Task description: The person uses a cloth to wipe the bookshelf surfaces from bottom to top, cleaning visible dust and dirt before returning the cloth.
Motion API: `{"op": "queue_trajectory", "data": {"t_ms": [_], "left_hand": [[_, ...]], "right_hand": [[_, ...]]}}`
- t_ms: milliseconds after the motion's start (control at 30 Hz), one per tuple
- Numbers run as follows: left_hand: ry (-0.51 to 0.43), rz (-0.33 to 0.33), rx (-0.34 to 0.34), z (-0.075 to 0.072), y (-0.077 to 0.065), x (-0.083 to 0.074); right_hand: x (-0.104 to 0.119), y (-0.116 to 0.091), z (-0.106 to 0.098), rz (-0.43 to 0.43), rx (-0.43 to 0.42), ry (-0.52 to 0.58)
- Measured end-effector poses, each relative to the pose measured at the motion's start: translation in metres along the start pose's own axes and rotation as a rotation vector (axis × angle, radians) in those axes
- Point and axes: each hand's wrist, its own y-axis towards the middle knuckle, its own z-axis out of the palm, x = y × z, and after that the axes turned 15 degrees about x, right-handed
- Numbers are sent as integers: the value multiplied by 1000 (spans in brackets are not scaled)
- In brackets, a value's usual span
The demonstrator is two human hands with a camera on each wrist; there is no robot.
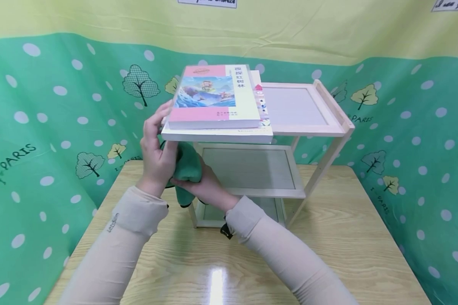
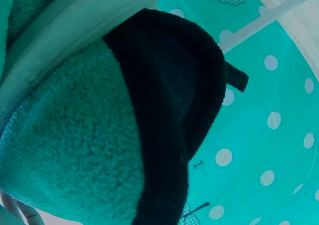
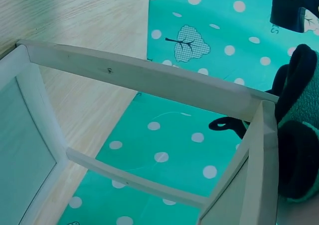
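A fleecy green cloth [image 1: 188,163] with black trim hangs bunched at the left end of a pale wooden shelf unit [image 1: 305,131]. My right hand [image 1: 208,182] grips its lower part, fingers beneath the fold. My left hand [image 1: 154,146] is raised beside the books, its fingers bent by the shelf's left edge and the cloth's trim near its thumb. Close up in the left wrist view, the cloth [image 2: 84,140] and its black border [image 2: 159,115] lie by a wooden bar [image 2: 70,25]. In the right wrist view, only the cloth's edge [image 3: 304,110] shows beside a post.
Two books lie stacked on the top tier: a pink-and-white one [image 1: 210,112] over a wider white one [image 1: 221,136]. The middle tier [image 1: 252,167] and lowest tier [image 1: 265,209] sit below. The unit stands on a wooden table [image 1: 168,262] before a dotted green curtain [image 1: 84,84].
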Motion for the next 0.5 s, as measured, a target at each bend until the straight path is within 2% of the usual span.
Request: {"op": "queue_trajectory", "data": {"t_ms": [300,500], "left_hand": [[0,-9,-3,1,0,-1],[9,-21,-16,2,1,-1]], "right_hand": [[1,-3,5,21,-82,23],[7,-6,6,-21,-123,48]]}}
